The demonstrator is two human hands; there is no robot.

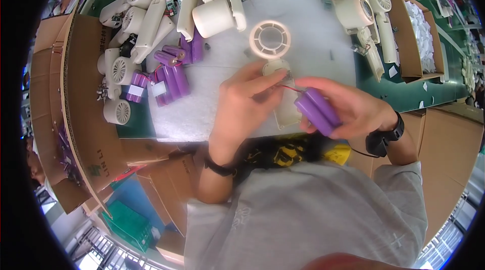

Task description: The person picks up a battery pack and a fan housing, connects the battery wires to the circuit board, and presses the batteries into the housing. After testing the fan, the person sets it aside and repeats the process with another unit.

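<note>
A white handheld fan housing lies on the pale work mat, its round ring head pointing away from me. My left hand is closed on the neck of this housing, fingertips at a small circuit board there. My right hand grips a purple two-cell battery pack just right of the housing handle, its fingertips reaching toward the board. A thin red wire runs from the pack toward the board. My fingers partly hide the board and the wire's end.
Purple battery packs lie left on the mat. White fan bodies crowd the back left, more fan bodies the back right. A cardboard box of white pieces stands far right, a tall carton at left.
</note>
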